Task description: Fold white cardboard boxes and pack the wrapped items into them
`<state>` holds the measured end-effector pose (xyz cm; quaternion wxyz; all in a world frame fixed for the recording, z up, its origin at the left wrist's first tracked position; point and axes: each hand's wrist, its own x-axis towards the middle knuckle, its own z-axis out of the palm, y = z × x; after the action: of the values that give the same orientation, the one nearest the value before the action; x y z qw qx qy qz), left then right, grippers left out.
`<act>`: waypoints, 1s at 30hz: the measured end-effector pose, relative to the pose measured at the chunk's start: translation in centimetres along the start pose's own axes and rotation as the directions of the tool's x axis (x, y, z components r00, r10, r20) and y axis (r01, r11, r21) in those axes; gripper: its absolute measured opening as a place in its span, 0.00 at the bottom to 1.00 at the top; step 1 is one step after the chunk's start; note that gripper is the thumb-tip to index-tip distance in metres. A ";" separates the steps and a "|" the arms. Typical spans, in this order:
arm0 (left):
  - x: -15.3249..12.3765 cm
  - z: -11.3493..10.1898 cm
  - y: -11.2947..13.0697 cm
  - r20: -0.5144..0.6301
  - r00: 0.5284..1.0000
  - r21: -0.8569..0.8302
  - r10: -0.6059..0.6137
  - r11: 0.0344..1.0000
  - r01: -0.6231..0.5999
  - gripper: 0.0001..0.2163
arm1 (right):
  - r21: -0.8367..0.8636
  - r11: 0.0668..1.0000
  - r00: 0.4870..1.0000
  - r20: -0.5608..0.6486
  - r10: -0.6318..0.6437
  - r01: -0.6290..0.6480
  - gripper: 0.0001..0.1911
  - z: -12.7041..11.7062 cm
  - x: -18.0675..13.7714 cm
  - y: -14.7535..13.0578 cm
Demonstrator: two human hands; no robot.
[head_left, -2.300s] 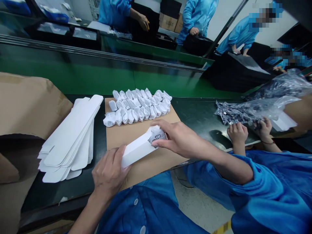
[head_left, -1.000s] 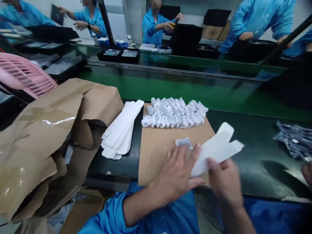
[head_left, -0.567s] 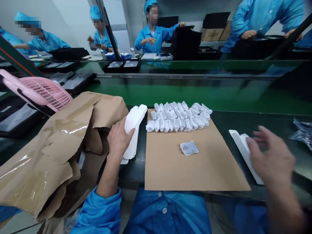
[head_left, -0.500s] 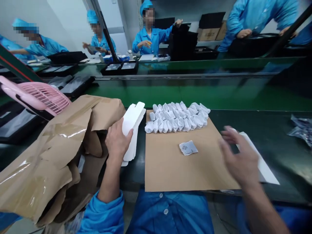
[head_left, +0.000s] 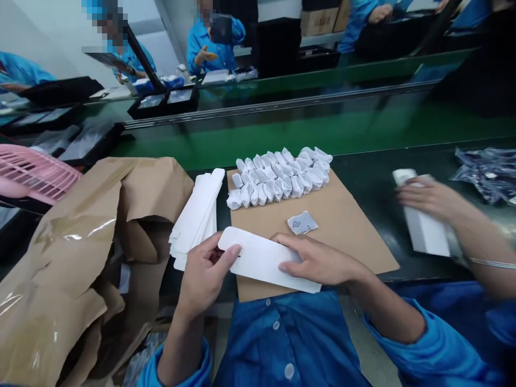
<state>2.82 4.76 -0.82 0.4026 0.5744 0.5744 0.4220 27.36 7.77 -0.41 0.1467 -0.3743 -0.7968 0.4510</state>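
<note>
Both my hands hold one flat white carton blank (head_left: 262, 260) over the near edge of the brown cardboard sheet (head_left: 355, 226). My left hand (head_left: 203, 277) pinches its left rounded end. My right hand (head_left: 318, 260) presses fingers on its right part. A small white packet (head_left: 302, 222) lies alone on the cardboard just beyond my right hand. Rows of several white wrapped packets (head_left: 278, 174) sit at the sheet's far edge. A stack of flat white blanks (head_left: 197, 215) lies left of the sheet.
A co-worker's hand (head_left: 429, 196) at the right rests on a white box (head_left: 423, 231). Clear bags with dark parts (head_left: 487, 174) lie far right. Crumpled brown paper (head_left: 80, 242) and a pink fan (head_left: 32, 174) are left. A green conveyor (head_left: 282, 134) runs behind.
My left hand took one blank off the stack and brought it over the cardboard's near edge. My right hand left the box at the right and came onto the blank. A co-worker's hand now touches that box.
</note>
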 end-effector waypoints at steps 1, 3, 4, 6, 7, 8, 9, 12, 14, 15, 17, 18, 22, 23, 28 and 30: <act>0.4 0.0 0.0 0.010 0.999 -0.008 -0.035 0.999 0.035 0.15 | -0.127 0.992 0.997 -0.081 -0.005 -0.005 0.24 0.4 -0.4 -0.2; 0.8 0.6 -0.3 -0.016 0.998 -0.108 -0.066 0.992 0.064 0.14 | -0.365 0.931 0.963 -0.258 -0.082 -0.018 0.38 1.9 -0.9 -0.4; 0.8 1.0 -0.6 -0.008 0.997 -0.172 -0.076 0.982 0.074 0.14 | -0.462 0.887 0.941 -0.308 -0.138 -0.021 0.43 2.7 -1.1 -0.5; 0.7 1.4 -1.0 0.068 0.995 -0.256 -0.076 0.962 0.091 0.16 | -0.581 0.814 0.917 -0.321 -0.239 0.009 0.44 3.7 -1.3 -0.3; 0.6 1.3 -1.1 0.123 0.990 -0.261 -0.064 0.961 0.094 0.16 | -0.604 0.796 0.911 -0.309 -0.273 0.033 0.42 3.9 -1.3 -0.2; 0.5 1.1 -1.1 0.171 0.984 -0.236 -0.046 0.968 0.087 0.17 | -0.611 0.789 0.907 -0.296 -0.298 0.060 0.40 4.0 -1.4 -0.1; 0.5 0.7 -1.0 0.204 0.979 -0.190 -0.025 0.980 0.065 0.17 | -0.607 0.790 0.905 -0.283 -0.316 0.086 0.39 3.9 -1.5 0.0; 0.7 -0.5 -0.2 0.249 0.968 -0.013 0.032 0.999 -0.029 0.15 | -0.576 0.804 0.899 -0.262 -0.351 0.146 0.34 3.4 -1.7 0.0; 0.8 -1.0 0.1 0.268 0.962 0.033 0.045 0.998 -0.056 0.14 | -0.557 0.813 0.892 -0.262 -0.368 0.172 0.33 3.2 -1.8 -0.2; 0.8 -1.0 0.2 0.269 0.962 0.031 0.050 0.998 -0.060 0.13 | -0.553 0.814 0.888 -0.267 -0.374 0.177 0.33 3.1 -1.9 -0.2; 0.8 -0.8 0.2 0.245 0.968 0.026 0.063 0.997 -0.071 0.13 | -0.567 0.804 0.883 -0.269 -0.385 0.178 0.32 3.1 -2.0 -0.3; 0.7 -0.5 0.2 0.222 0.972 0.031 0.072 0.996 -0.081 0.12 | -0.582 0.794 0.882 -0.267 -0.389 0.174 0.32 3.1 -2.1 -0.2; 0.3 0.9 0.1 0.147 0.988 0.037 0.048 0.998 -0.054 0.14 | -0.696 0.705 0.865 -0.263 -0.428 0.137 0.30 3.5 -2.0 -0.3; 0.2 1.1 0.1 0.139 0.989 0.014 0.047 0.999 -0.049 0.15 | -0.731 0.671 0.856 -0.265 -0.445 0.122 0.29 3.7 -1.9 -0.3; 0.2 0.4 -0.5 0.177 0.968 -0.113 0.176 0.981 -0.157 0.09 | -0.857 0.510 0.798 -0.256 -0.545 0.074 0.20 3.9 -2.0 0.1; 0.3 -0.4 -0.9 0.140 0.977 -0.157 0.162 0.978 -0.139 0.06 | -0.884 0.467 0.794 -0.272 -0.543 0.017 0.22 3.4 -2.3 0.7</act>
<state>2.21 5.09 -1.52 0.4531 0.6158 0.4643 0.4472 27.26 4.22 -2.62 0.2303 -0.3601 -0.8919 -0.1476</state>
